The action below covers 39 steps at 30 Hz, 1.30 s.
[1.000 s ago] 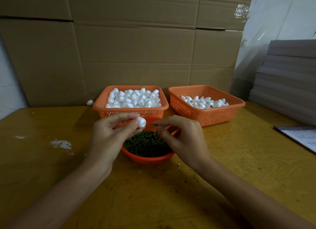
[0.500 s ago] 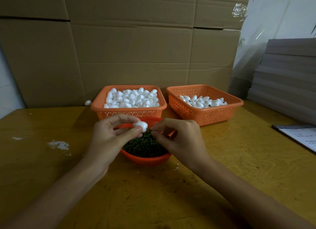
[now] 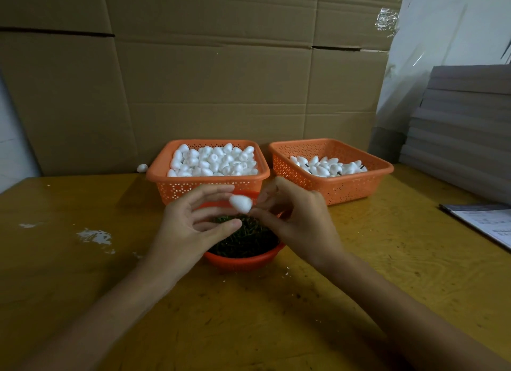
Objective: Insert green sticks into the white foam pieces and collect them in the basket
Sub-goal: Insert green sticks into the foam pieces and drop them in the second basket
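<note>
Holding position over the bowl, both hands meet above the yellow table (image 3: 387,260).

- Right hand (image 3: 298,221): thumb and forefinger closed in a narrow pinch on the pointed end of one white foam piece (image 3: 241,203). Whether a stick lies inside the pinch cannot be told.
- Left hand (image 3: 190,232): fingers loosely curved and spread, thumb apart below. Its fingertips are just beside the foam piece; contact cannot be told.
- White foam piece: raised above the bowl, between the two hands, in front of the left basket's near wall.
- Round orange bowl (image 3: 243,261): on the table nearest the person, filled with green sticks (image 3: 249,239), partly covered by both hands.
- Left basket (image 3: 154,174): orange, perforated, square, just behind the bowl, heaped with plain foam pieces (image 3: 213,160).
- Right basket (image 3: 387,168): same kind, beside the left one, holding a shallower layer of finished pieces (image 3: 329,166), some showing dark sticks.
- Stray foam piece (image 3: 142,167): on the table, just left of the left basket.
- White smears (image 3: 94,236): on the table left of the hands.
- Printed sheet (image 3: 486,224): at the right table edge.
- Grey boards (image 3: 464,121): stacked at the right rear.
- Cardboard wall (image 3: 207,80): upright behind both baskets.
</note>
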Motion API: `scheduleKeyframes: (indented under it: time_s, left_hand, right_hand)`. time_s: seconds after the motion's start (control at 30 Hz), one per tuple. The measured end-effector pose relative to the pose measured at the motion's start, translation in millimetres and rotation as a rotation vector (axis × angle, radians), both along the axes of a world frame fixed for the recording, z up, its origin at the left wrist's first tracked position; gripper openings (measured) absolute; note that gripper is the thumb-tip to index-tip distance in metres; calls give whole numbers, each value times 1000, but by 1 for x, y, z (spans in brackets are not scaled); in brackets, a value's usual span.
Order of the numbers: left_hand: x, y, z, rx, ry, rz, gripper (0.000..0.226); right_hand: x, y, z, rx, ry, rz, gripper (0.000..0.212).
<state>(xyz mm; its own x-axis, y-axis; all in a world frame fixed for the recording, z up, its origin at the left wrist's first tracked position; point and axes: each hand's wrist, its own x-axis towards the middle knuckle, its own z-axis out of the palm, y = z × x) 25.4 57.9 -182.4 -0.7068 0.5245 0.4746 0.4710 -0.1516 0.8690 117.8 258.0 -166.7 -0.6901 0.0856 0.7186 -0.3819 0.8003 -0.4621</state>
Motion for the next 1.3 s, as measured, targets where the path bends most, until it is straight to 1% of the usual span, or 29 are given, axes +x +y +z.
scheduleKeyframes:
  time_s: [0.03,0.1,0.13,0.2,0.27,0.33,0.43,0.5,0.57,0.6,0.67,0.7,0.77,0.83,0.9,0.93,1.07,1.13,1.17,1.23,1.27,1.3]
  left_hand:
    - [1,0,0,-10,30,4,48]
    - [3,1,-2,-53,110,16,39]
    - [3,1,-4,-91,165,23,31]
    - [5,1,-6,-184,267,29,21]
    - [7,2,-6,-244,327,39,15]
    - [9,2,-5,-262,363,50,14]
    - [9,1,-4,-269,389,46,16]
    - [8,1,-5,-276,386,42,14]
    - [8,1,-6,-286,388,44,15]
    - [7,1,-6,-296,395,47,18]
    - [7,0,-7,-311,416,55,24]
    - [7,0,-8,-315,425,57,24]
    - [7,1,-7,-309,439,64,24]
    - [7,0,-7,-306,488,97,22]
    - [8,0,-6,-344,580,152,19]
    - [9,0,-7,-373,608,176,19]
    - [5,4,-7,-411,621,285,26]
    - [-3,7,-2,-378,672,409,28]
    - [-9,7,2,-354,684,483,32]
    - [-25,8,12,-350,679,631,38]
    - [-35,9,17,-408,686,706,38]
    - [-48,11,21,-514,689,766,39]
  right_hand:
    - [-1,7,2,-40,19,-37,17]
    - [-4,25,6,-159,80,-149,11]
    - [-5,37,6,-207,126,-227,9]
    - [-7,62,7,-223,203,-425,7]
    - [-8,86,4,-173,205,-614,7]
    - [-11,106,-2,-74,115,-739,13]
    - [-15,122,-8,147,-91,-813,25]
    - [-15,120,-8,236,-119,-837,27]
    - [-14,107,-4,258,-57,-792,24]
    - [-13,96,-2,271,-20,-727,21]
    - [-11,66,3,323,22,-506,18]
    - [-9,49,5,358,-7,-359,19]
    - [-7,17,3,456,-178,-94,24]
    - [-6,-4,-4,510,-392,22,28]
    - [-6,-9,-6,526,-534,17,40]
    - [-6,-9,-4,535,-572,11,44]
    - [-4,-9,2,551,-618,27,44]
    - [-6,-10,1,550,-635,30,44]
    - [-6,-9,1,545,-635,30,44]
    - [-6,-9,1,538,-634,27,44]
    - [-5,-9,1,537,-635,26,44]
    - [-6,-9,1,535,-633,24,44]
